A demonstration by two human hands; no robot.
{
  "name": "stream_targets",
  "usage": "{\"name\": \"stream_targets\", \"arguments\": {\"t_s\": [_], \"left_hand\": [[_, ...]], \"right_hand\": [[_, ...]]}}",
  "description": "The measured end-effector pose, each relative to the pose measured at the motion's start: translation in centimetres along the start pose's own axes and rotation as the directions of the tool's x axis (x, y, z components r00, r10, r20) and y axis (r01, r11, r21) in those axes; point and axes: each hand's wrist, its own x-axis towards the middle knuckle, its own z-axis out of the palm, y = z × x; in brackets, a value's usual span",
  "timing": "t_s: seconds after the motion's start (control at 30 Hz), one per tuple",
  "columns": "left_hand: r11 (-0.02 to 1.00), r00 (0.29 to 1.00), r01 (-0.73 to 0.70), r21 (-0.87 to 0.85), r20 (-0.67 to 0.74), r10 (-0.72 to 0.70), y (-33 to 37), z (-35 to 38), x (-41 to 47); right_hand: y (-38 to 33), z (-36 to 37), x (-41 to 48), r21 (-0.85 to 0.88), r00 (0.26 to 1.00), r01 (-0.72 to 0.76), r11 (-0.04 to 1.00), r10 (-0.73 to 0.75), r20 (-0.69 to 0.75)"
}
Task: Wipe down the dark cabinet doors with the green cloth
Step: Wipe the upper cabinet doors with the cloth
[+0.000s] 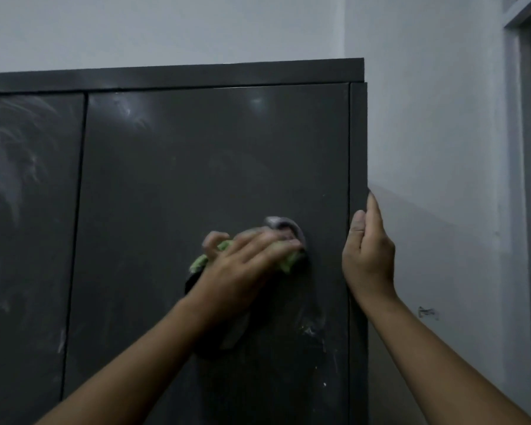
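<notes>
Head cam, looking up at the dark cabinet (203, 74), two doors in view.

- Right door (215, 167): my left hand (246, 259) is on it, right of centre and low in the panel. It presses the green cloth (200, 262) flat against the door. Long fingers laid over the bunched cloth, one finger curled into it at upper left. Green shows at both ends of the hand. Motion blur here, finer grip not readable.
- Grey rounded shape (284, 226) just above the fingertips: cloth fold or door fitting, cannot tell.
- Dark fabric hangs below the left wrist against the door.
- Right hand (369, 256): on the cabinet's right front corner, fingers straight and pointing up along the side edge, thumb against the narrow front strip. Holding nothing.
- Left door (28, 210): pale streaks and smears across it.
- Right door also has whitish flecks below the hand.
- Pale wall (436, 133) to the right, grey frame (515, 148) at far right.
</notes>
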Motion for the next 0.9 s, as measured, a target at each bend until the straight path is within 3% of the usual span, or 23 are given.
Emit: {"name": "stream_targets", "arguments": {"t_s": [0.07, 0.13, 0.2, 0.27, 0.47, 0.6, 0.7, 0.77, 0.9], "left_hand": [[0.987, 0.974, 0.159, -0.023, -0.16, -0.161, -1.6, -1.2, 1.8], [0.946, 0.895, 0.317, -0.068, -0.307, -0.322, -2.2, -2.0, 4.6], [0.924, 0.854, 0.353, -0.144, -0.354, -0.381, -1.8, -1.9, 7.4], [0.921, 0.857, 0.343, -0.185, -0.341, -0.387, -1.0, -1.1, 9.9], [0.968, 0.972, 0.16, -0.191, -0.138, -0.188, 3.7, 0.9, 12.9], [0.984, 0.995, 0.09, -0.151, -0.019, -0.094, 6.1, 2.0, 10.6], [0.988, 0.996, -0.002, -0.156, 0.092, 0.017, 6.9, 2.3, 8.1], [0.984, 0.98, -0.092, -0.154, 0.159, 0.117, 7.6, 2.6, 5.8], [0.959, 0.916, -0.236, -0.158, 0.293, 0.273, 8.3, 2.5, 1.6]], "right_hand": [[-0.4, -0.2, -0.1, 0.021, 1.0, -0.022, 1.0, 0.021, 0.009], [-0.6, -0.5, -0.1, 0.064, 0.999, -0.052, 0.997, 0.051, 0.014], [-0.4, -1.1, 0.1, 0.133, 0.995, -0.093, 0.987, 0.086, 0.054], [0.1, -1.9, 0.3, 0.205, 0.987, -0.132, 0.97, 0.11, 0.119], [1.4, -4.0, 0.8, 0.293, 0.934, -0.27, 0.917, 0.176, 0.311], [2.0, -6.3, -0.4, 0.402, 0.846, -0.476, 0.782, 0.282, 0.452], [2.7, -8.1, -1.4, 0.353, 0.769, -0.595, 0.722, 0.384, 0.512], [2.8, -8.8, -1.4, 0.33, 0.754, -0.617, 0.714, 0.418, 0.506], [1.3, -8.8, -0.9, 0.208, 0.752, -0.544, 0.813, 0.363, 0.55]]}}
